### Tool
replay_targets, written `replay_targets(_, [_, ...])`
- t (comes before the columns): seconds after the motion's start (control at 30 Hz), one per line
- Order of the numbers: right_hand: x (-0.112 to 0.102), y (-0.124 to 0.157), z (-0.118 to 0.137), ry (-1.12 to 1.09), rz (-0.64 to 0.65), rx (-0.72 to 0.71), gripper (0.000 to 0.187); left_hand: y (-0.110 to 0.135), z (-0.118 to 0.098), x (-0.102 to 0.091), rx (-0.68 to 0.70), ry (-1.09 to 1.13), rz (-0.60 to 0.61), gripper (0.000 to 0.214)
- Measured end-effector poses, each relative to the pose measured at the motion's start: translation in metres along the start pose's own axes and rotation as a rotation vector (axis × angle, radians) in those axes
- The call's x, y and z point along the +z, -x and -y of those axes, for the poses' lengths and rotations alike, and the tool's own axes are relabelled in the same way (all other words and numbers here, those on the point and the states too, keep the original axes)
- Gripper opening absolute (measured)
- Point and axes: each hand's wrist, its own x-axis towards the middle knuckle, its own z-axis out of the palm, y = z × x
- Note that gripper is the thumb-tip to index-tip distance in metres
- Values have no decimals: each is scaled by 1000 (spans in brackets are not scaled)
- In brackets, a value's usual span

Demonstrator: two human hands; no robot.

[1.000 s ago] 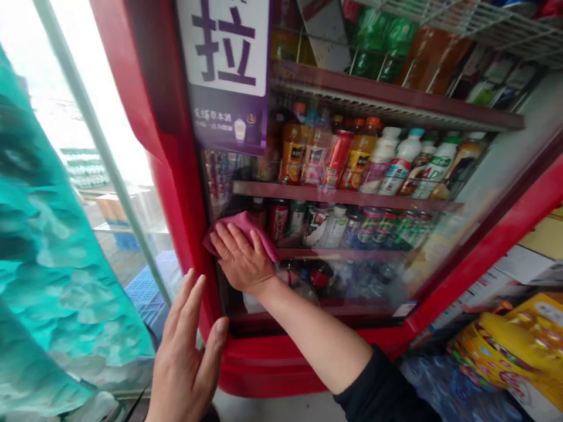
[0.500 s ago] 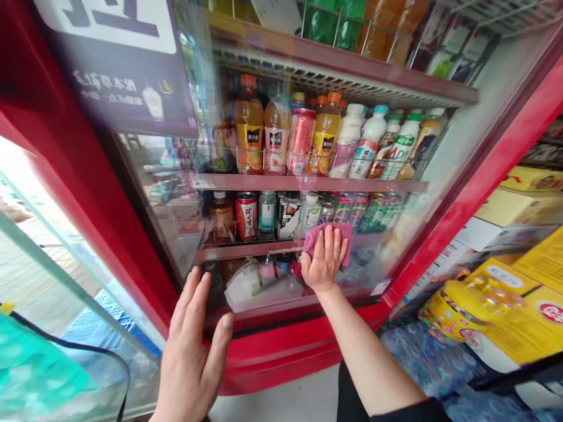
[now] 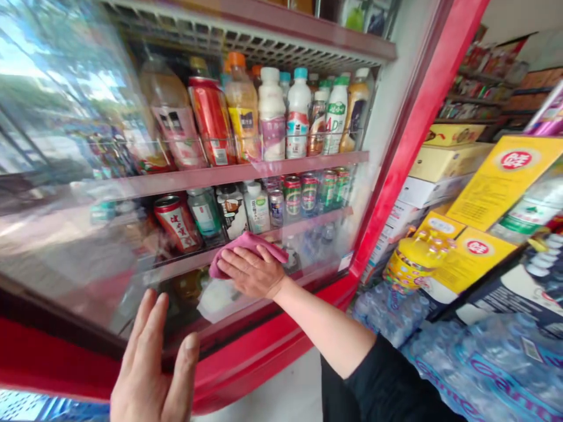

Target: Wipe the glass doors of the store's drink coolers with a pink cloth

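My right hand (image 3: pixel 251 271) lies flat on a pink cloth (image 3: pixel 246 246), pressing it against the glass door (image 3: pixel 74 193) of a red drinks fridge (image 3: pixel 413 129), low down near the door's middle. My left hand (image 3: pixel 152 366) is raised at the bottom of the view, fingers straight and together, palm toward the door's lower red frame (image 3: pixel 39 363); it holds nothing. Behind the glass stand shelves of bottles (image 3: pixel 299 114) and cans (image 3: pixel 176 220).
Right of the fridge are stacked yellow cartons (image 3: pixel 497 181), a yellow oil jug (image 3: pixel 411 264) and shrink-wrapped packs of water bottles (image 3: pixel 475 363) on the floor. A strip of pale floor (image 3: pixel 281 398) shows below the fridge.
My right hand swept the cloth across the glass to the right, then back left. The view swung right, so the red left frame and the sign left the picture.
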Motion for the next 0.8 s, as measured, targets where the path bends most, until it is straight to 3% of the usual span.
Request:
replay_targets(0.17, [0, 41, -64, 129, -73, 256, 59, -7, -17, 36, 33, 16, 84, 76])
replay_targets(0.33, [-18, 55, -106, 242, -254, 571, 71, -15, -33, 57, 88, 33, 140, 76])
replay_targets(0.4, [-32, 50, -129, 242, -352, 767, 76, -15, -37, 59, 98, 31, 151, 76])
replay_targets(0.5, [-50, 32, -162, 217, -518, 1199, 77, -14, -43, 58, 108, 45, 131, 75])
replay_targets(0.57, [-57, 16, -166, 186, -592, 1403, 77, -13, -47, 56, 97, 47, 129, 74])
replay_targets(0.6, [-58, 9, -161, 176, -599, 1419, 78, -13, -50, 55, 94, 44, 139, 74])
replay_targets(0.67, [-56, 0, -139, 175, -523, 1260, 79, -13, -55, 53, 90, 35, 168, 74])
replay_targets(0.8, [-45, 9, -93, 135, -150, 492, 71, -15, -64, 55, 109, 29, 197, 74])
